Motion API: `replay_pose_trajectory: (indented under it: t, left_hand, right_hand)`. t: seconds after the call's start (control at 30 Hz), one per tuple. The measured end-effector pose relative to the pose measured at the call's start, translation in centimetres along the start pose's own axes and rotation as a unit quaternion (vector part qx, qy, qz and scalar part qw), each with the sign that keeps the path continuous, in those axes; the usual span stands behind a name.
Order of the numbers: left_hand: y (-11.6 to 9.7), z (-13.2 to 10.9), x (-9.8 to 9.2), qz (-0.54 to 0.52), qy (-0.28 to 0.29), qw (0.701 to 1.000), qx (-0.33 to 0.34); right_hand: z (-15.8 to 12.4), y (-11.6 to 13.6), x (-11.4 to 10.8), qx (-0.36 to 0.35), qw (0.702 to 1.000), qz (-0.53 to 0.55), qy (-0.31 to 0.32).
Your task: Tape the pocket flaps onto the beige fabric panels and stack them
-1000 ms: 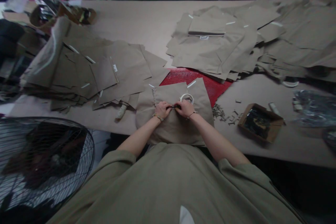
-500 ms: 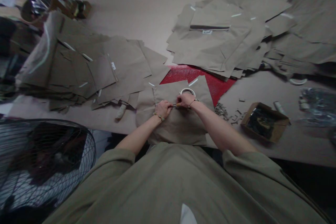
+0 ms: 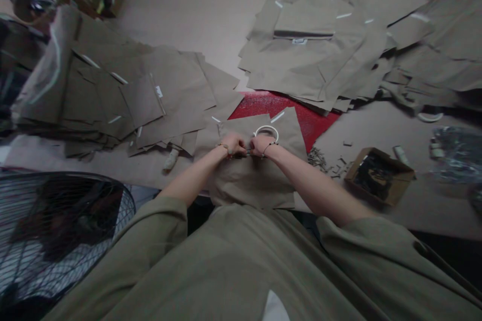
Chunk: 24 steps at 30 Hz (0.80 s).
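A tan cut fabric piece (image 3: 252, 185) lies flat in front of me at the table edge. My left hand (image 3: 234, 144) has its fingers bent in a pinch over the cloth. Close beside it, my right hand (image 3: 263, 145) is closed too, thumb and fingers pressed together. A tiny dark-and-light striped piece (image 3: 248, 152) shows between the two sets of fingertips; its kind is too small to make out. A white ring (image 3: 277, 134) rests on the fabric just beyond my right hand, partly covered by it.
Tan fabric pieces are stacked on the left (image 3: 176, 80) and on the right (image 3: 301, 65). A red sheet (image 3: 316, 123) lies underneath. Small loose metal pieces (image 3: 318, 159) and an open cardboard box (image 3: 399, 180) are to the right. A wire fan guard (image 3: 68, 175) stands lower left.
My left hand has lifted and turned, its fingers now curled rather than lying flatter on the cloth. My right hand has shifted slightly left, uncovering more of the ring. The view has tilted slightly.
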<state>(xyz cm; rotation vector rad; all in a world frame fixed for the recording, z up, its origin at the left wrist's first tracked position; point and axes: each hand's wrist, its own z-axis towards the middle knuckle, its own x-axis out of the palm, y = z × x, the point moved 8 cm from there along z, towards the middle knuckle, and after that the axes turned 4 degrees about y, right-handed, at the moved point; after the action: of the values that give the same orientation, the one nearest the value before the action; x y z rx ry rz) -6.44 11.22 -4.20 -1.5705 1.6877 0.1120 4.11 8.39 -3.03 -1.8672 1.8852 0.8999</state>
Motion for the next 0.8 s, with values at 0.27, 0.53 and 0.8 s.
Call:
replay_pose_trajectory:
  t: [0.27, 0.53, 0.8]
  left_hand:
    - [-1.1, 2.7, -0.2, 0.061, 0.059, 0.987, -0.136]
    - [-1.4, -6.3, 1.5, -0.141, -0.218, 0.962, 0.087]
    - [-4.5, -10.4, 3.5, -0.331, -0.238, 0.897, 0.173]
  right_hand:
    - [-0.1, -0.4, 0.4, -0.078, 0.996, -0.012, -0.033]
    - [-7.3, -0.3, 2.3, -0.146, 0.959, 0.162, -0.182]
    - [-11.6, 2.1, 5.3, -0.124, 0.940, 0.245, -0.203]
